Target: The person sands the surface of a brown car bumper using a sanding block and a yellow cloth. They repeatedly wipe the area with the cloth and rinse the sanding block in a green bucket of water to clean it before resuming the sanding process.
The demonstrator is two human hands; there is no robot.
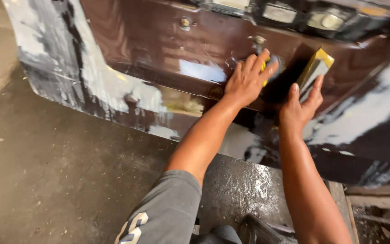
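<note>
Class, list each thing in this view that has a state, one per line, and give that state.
Left hand: pressed flat on the panel, over a partly hidden yellow thing.
Right hand: holding a block.
Yellow-topped block: tilted, edge against the panel.
Dark brown car panel: glossy, wet, patched with grey-white filler.
Concrete floor: wet beneath the panel.

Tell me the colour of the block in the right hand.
Yellow-topped grey sanding block, seen in the head view.

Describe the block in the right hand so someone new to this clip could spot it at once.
Start at the big glossy dark-brown car panel with grey filler patches. Near its upper right, the right hand holds a block tilted against the panel. It is slab-shaped with a yellow top end and grey face, unlike the small yellow piece mostly hidden under the flat left hand.
</note>
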